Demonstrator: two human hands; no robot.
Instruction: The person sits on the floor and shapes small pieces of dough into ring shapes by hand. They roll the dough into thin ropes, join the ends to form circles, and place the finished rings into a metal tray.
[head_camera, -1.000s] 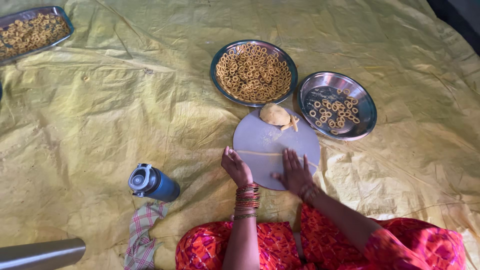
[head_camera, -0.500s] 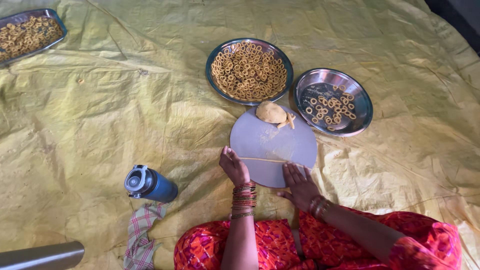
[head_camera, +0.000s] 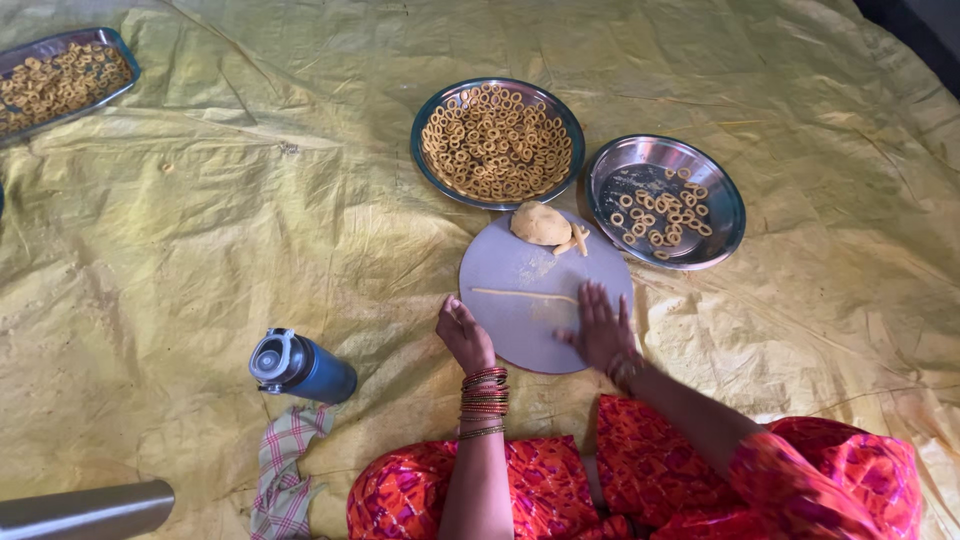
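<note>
- Since half a second ago, the thin dough strand has grown longer across the round grey board, and my right hand has slid to its right end.
- My right hand lies flat, palm down, fingers spread; its grip is fully open and closes on nothing, pressing on the board at the strand's right end.
- My left hand rests at the board's left edge, fingers loosely curled, palm partly upward; its grip is open and holds nothing, just beside the strand's left tip.
- At the board's far edge sits a lump of dough, with a few short dough pieces touching it on the right.
- Beyond the board, a round steel plate is filled with dough rings; to its right, a second steel plate holds far fewer rings, gathered near its middle.
- All of this lies on a crumpled yellow sheet spread on the floor.
- To my left, a blue bottle lies on its side, with a checked cloth just below it.
- Far off at the top left, a rectangular tray also carries rings.
- A grey metal cylinder pokes in at the bottom left corner.
</note>
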